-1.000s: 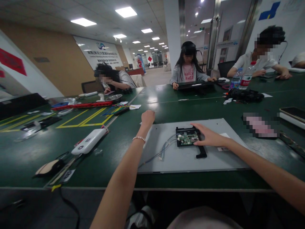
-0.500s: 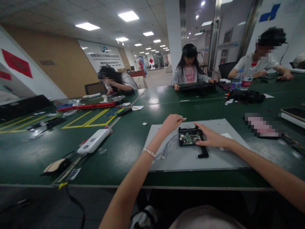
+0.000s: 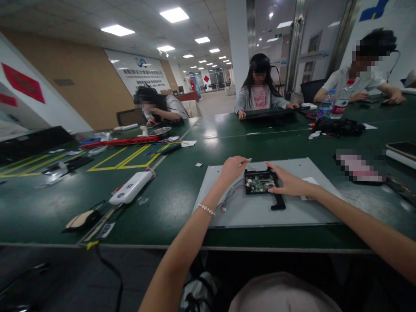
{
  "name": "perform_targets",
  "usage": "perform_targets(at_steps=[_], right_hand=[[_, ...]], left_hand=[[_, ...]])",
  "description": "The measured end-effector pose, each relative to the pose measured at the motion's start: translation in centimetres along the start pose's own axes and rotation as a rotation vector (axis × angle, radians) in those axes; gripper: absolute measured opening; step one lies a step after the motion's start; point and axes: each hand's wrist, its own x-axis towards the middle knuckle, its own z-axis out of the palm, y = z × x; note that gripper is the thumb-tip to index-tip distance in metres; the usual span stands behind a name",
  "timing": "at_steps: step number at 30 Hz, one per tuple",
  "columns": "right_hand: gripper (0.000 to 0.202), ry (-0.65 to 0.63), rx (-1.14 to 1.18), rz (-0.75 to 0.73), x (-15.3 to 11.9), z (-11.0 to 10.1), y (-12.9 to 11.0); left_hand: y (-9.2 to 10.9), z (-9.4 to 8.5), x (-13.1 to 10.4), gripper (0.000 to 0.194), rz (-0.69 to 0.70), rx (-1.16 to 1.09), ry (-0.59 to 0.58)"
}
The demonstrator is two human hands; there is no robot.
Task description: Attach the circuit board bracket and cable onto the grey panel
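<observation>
A grey flat panel (image 3: 302, 214) lies in front of me, with a green circuit board (image 3: 258, 183) in a black bracket (image 3: 278, 202) on it. My right hand (image 3: 289, 181) grips the right side of the bracket, thumb at the near edge and fingers at the far edge. Just beyond the bracket's far left corner, my left hand (image 3: 233, 168) pinches a small whitish piece (image 3: 248, 160) that I cannot make out clearly. Grey wires (image 3: 229, 197) run from the board's left side under my left wrist. A pale paper label (image 3: 310, 184) lies partly behind my right wrist.
A white power bank (image 3: 131, 187) and a beige-and-black pouch (image 3: 82, 219) lie to the left on the green table (image 3: 169, 208). A phone (image 3: 359, 167) is at the right, with bottles (image 3: 339, 106) and black gear (image 3: 338, 128) beyond. Co-workers sit across the table.
The view has shifted slightly. Both hands stay about where they were, the right on the bracket and the left pinching the whitish piece.
</observation>
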Motion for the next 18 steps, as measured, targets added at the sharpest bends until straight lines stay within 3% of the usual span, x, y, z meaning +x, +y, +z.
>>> perform_targets(at_steps=[4,10,18], right_hand=[[0.080,0.019,0.025,0.017,0.1,-0.2,0.1],[0.062,0.190,-0.035,0.006,0.8,-0.6,0.3],[0.040,0.150,-0.127,-0.066,1.5,-0.2,-0.5]], left_hand=[[0.4,0.3,-0.2,0.025,0.093,-0.072,0.037],[1.9,2.0,-0.5,0.023,0.215,0.064,-0.073],[2.2,2.8,-0.6,0.021,0.249,0.047,-0.115]])
